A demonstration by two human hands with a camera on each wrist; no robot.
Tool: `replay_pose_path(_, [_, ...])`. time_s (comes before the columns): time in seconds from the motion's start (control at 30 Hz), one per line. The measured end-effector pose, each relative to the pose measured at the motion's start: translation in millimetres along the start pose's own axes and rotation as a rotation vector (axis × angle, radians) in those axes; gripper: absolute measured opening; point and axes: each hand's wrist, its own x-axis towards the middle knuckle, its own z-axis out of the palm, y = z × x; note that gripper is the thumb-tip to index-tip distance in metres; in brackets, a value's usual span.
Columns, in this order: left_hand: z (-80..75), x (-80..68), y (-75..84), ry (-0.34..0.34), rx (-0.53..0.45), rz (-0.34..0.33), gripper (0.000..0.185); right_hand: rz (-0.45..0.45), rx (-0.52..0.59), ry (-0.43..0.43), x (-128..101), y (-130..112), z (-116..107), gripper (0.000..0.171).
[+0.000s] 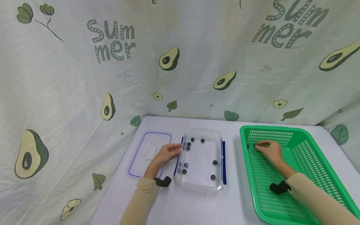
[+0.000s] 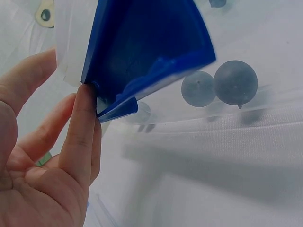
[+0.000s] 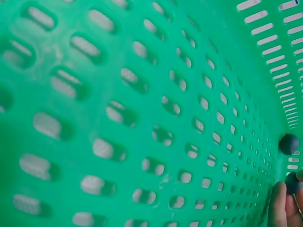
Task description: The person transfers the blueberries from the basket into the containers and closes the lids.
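Observation:
My left hand (image 1: 165,155) is at the left side of a clear plastic container (image 1: 200,187). Its fingers, nearly straight, touch the blue side latch (image 2: 151,42) that hangs folded down. Several small dark blue-grey balls (image 1: 215,162) lie scattered in the container; one of them (image 2: 236,82) shows a tiny nub. Inside the green basket (image 1: 248,181), my right hand (image 1: 270,152) pinches a dark ball (image 3: 293,182) between thumb and fingertips, close to the far left corner. A second dark ball (image 3: 289,144) rests beside it against the basket wall. The fingers partly hide the pinched ball.
A clear lid (image 1: 140,156) with a blue rim lies flat on the white table (image 1: 194,209), left of the container. Another blue latch (image 1: 224,162) sticks out on the container's right. A printed cloth (image 1: 194,93) hangs behind the table.

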Motion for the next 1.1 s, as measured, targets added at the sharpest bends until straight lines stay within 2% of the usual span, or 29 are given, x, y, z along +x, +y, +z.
replay_pose_path(0.23, [-0.2, 0.6, 0.3, -0.005, -0.003, 0.007, 0.044, -0.009, 0.039, -0.023, 0.4, -2.2, -3.2, 0.027])
replay_pose_path(0.5, [-1.2, -0.5, 0.7, -0.003, -0.009, 0.014, 0.043, -0.032, 0.017, -0.033, 0.1, -5.9, -10.1, 0.026])
replay_pose_path(0.7, [-0.9, 0.4, -0.4, 0.001, -0.02, 0.018, 0.041, -0.015, 0.049, -0.04, -0.4, -9.4, -17.3, 0.027])
replay_pose_path(1.1, [-0.9, 1.4, -0.7, -0.002, -0.029, 0.015, 0.041, -0.031, 0.112, -0.072, -6.0, -32.4, -30.6, 0.03])
